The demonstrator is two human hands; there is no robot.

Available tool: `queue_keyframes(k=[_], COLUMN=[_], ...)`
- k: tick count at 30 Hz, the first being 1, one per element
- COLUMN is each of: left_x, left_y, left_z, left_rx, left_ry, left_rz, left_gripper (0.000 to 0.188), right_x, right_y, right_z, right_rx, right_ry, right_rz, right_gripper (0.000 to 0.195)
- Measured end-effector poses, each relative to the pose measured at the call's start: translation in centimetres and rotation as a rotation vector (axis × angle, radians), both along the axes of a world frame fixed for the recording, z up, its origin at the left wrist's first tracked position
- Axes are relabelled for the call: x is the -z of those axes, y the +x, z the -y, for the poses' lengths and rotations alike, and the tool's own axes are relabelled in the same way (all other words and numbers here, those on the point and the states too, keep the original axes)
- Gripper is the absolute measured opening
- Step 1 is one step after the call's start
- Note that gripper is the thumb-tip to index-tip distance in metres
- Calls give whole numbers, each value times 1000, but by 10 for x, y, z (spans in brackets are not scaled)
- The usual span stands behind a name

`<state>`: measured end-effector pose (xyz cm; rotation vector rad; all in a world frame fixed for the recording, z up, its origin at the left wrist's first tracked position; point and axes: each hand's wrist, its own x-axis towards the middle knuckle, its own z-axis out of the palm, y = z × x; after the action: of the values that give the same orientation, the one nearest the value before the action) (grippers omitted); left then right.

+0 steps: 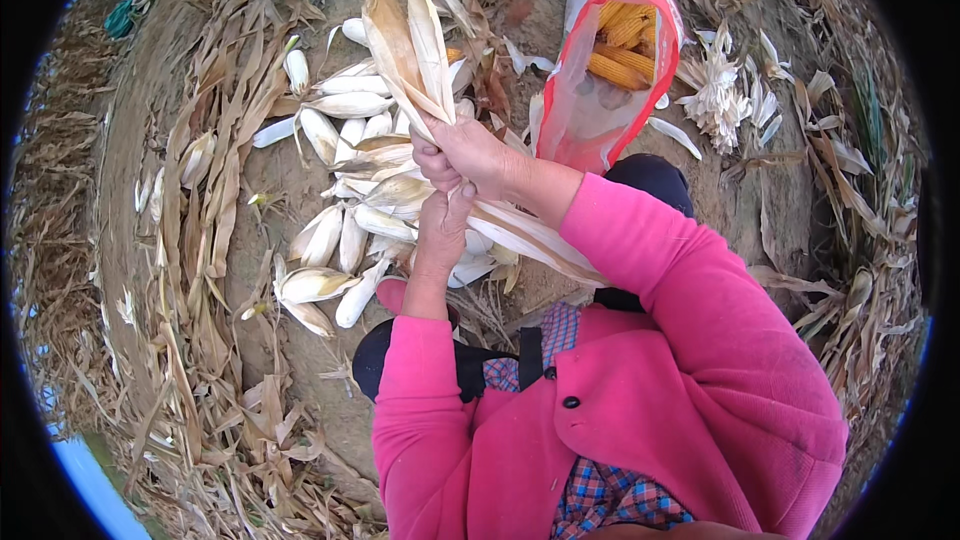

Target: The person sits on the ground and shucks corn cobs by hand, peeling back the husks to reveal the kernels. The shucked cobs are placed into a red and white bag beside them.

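Both hands meet at a bunch of dry corn husks in the middle of the view. My right hand is closed around the husks, whose broad pale leaves fan out above it. Just below, my left hand grips the lower part, its thumb pointing up against my right hand. Long husk strips trail from the hands to the lower right. Whether an ear is inside the grip is hidden. Beneath and left of the hands lies a pile of corn ears in pale husks.
A red and white woven bag lies open at the upper right with husked yellow corn ears inside. Loose pale husks lie right of it. Dry corn stalks and leaves cover the ground at the left. My knees flank the near ground.
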<state>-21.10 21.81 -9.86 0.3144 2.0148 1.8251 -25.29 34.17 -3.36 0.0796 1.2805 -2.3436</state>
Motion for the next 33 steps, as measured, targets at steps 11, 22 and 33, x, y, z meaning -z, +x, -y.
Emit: queue_keyframes(k=[11, 22, 33], left_x=[-56, -12, 4], left_y=[-10, -6, -14], left_z=[-9, -2, 9], left_rx=[-124, -47, -190], left_ry=[591, 762, -373], left_rz=[166, 760, -501], left_gripper=[54, 42, 38], right_x=[-45, 3, 20], right_y=[-7, -22, -26], right_z=[-1, 15, 18], right_rx=[141, 252, 471], right_ry=[-604, -3, -156], right_rz=[-38, 108, 232], right_gripper=[41, 41, 39])
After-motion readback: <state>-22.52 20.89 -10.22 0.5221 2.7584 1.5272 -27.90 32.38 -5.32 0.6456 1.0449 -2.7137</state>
